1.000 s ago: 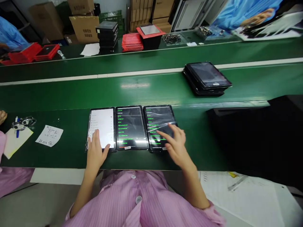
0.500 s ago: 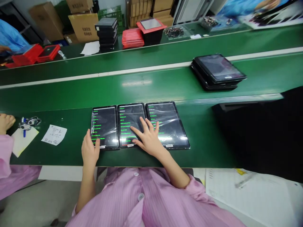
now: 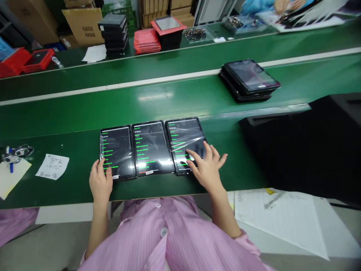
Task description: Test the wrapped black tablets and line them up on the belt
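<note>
Three black tablets with green text on their screens lie side by side on the green bench. My left hand [image 3: 100, 181] rests at the lower left corner of the left tablet [image 3: 118, 150], fingers apart, touching its edge. The middle tablet [image 3: 152, 148] has no hand on it. Over the lower right part of the right tablet [image 3: 183, 139] is my right hand [image 3: 208, 165], its fingers spread and fingertips at the screen. Neither hand holds anything.
Stacked tablets [image 3: 249, 79] sit on the belt beyond. A black cover [image 3: 299, 146] lies at the right. At the left are a handwritten note [image 3: 52, 166] and cables [image 3: 17, 152] on paper. Red trays [image 3: 146, 41] and a co-worker's hands [image 3: 289, 5] are across the bench.
My right hand has moved right, from the middle tablet to the right one. My left hand stays by the left tablet. The view has shifted, and the neighbour's hand at the left has gone out of sight.
</note>
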Demonstrator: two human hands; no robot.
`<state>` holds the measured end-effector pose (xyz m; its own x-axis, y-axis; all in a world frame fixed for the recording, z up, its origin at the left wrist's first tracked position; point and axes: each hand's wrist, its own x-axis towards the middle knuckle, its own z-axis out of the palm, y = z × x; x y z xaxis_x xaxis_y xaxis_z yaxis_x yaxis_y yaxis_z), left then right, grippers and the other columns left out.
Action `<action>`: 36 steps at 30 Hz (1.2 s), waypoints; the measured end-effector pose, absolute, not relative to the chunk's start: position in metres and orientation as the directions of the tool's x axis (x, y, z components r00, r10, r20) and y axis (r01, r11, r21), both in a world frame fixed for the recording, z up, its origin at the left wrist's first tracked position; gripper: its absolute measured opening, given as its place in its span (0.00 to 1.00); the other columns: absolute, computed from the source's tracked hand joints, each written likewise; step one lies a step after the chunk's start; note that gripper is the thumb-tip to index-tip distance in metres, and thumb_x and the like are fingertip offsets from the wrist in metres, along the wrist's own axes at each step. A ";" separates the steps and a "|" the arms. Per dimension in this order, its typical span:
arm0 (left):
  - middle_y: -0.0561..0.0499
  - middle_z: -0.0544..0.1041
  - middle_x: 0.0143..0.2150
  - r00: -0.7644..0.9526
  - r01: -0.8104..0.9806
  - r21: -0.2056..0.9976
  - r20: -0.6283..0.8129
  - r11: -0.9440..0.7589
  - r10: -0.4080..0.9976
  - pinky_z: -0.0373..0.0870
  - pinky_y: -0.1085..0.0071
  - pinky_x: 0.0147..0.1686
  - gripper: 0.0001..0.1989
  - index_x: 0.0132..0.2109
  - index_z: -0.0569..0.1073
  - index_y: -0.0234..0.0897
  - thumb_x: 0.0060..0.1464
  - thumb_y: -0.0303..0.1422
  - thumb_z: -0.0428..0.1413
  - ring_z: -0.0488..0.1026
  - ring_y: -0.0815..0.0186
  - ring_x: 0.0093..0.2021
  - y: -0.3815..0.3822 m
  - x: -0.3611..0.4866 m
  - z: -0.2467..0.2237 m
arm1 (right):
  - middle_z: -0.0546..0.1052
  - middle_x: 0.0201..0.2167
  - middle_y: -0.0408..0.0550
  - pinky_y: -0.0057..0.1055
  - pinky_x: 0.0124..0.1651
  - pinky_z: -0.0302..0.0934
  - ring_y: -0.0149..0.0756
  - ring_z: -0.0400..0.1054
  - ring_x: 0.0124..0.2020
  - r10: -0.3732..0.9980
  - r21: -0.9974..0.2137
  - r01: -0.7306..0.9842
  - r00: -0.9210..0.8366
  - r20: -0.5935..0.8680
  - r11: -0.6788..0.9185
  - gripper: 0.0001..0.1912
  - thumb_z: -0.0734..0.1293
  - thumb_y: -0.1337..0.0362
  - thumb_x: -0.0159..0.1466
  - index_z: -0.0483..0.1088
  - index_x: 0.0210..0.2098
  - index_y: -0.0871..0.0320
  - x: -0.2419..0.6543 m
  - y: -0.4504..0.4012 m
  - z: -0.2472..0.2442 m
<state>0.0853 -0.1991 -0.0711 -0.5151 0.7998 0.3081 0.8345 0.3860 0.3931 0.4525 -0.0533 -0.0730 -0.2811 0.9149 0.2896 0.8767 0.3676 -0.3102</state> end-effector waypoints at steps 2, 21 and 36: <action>0.33 0.69 0.61 -0.521 0.825 0.411 0.292 0.387 0.802 0.64 0.50 0.61 0.29 0.65 0.64 0.33 0.68 0.48 0.40 0.66 0.47 0.63 -0.199 0.084 -0.070 | 0.52 0.70 0.53 0.75 0.63 0.33 0.66 0.48 0.66 0.900 -0.345 0.865 -0.232 0.370 0.365 0.21 0.58 0.50 0.69 0.71 0.57 0.46 0.447 -0.053 -0.071; 0.35 0.65 0.64 -0.489 0.820 0.418 0.162 0.390 0.857 0.66 0.51 0.59 0.31 0.69 0.60 0.37 0.68 0.49 0.40 0.66 0.47 0.64 -0.175 0.068 -0.054 | 0.63 0.64 0.57 0.61 0.69 0.35 0.55 0.55 0.64 0.779 -0.388 0.676 -0.522 0.348 0.626 0.22 0.57 0.56 0.71 0.64 0.62 0.51 0.374 -0.063 -0.047; 0.30 0.61 0.68 -0.555 0.676 0.647 0.131 0.353 0.822 0.67 0.49 0.58 0.43 0.75 0.36 0.36 0.65 0.55 0.41 0.67 0.46 0.63 -0.199 0.064 -0.068 | 0.51 0.72 0.59 0.74 0.64 0.31 0.65 0.42 0.70 0.806 -0.223 0.780 -0.528 0.268 0.585 0.30 0.65 0.44 0.66 0.64 0.64 0.46 0.344 -0.037 -0.055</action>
